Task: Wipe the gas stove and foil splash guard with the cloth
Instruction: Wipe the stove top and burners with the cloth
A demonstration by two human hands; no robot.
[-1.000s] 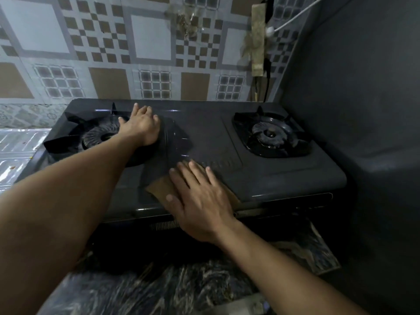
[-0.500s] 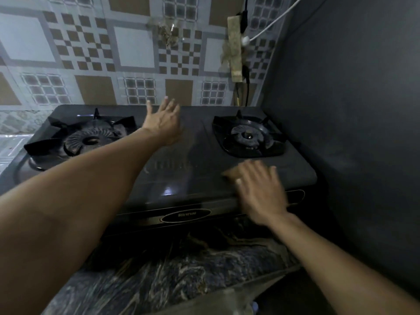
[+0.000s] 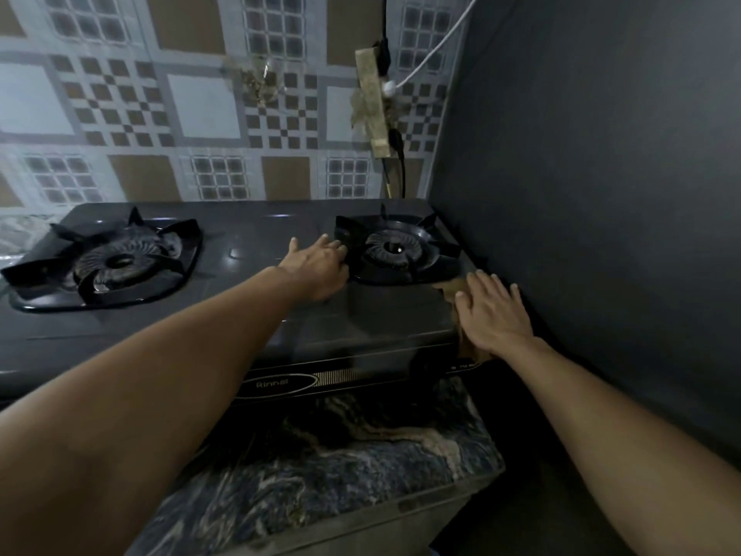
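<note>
A black two-burner gas stove [image 3: 248, 315] sits on a marbled counter. My right hand [image 3: 493, 315] lies flat with fingers spread at the stove's front right corner, pressing a brown cloth [image 3: 451, 288] onto the top; only the cloth's edges show around the palm. My left hand [image 3: 320, 266] rests palm down on the stove's middle, fingertips touching the left side of the right burner grate [image 3: 401, 250]. The left burner [image 3: 116, 262] is uncovered. A patterned foil splash guard [image 3: 200, 114] covers the wall behind the stove.
A dark grey wall [image 3: 601, 194] stands close against the stove's right side. A grimy power strip [image 3: 375, 102] with a black and a white cable hangs on the back wall above the right burner. The marbled counter edge [image 3: 361, 455] juts out below the stove front.
My right hand has slid the cloth from the stove's front middle to its front right corner. My left hand has moved from the left burner across to the right burner's edge.
</note>
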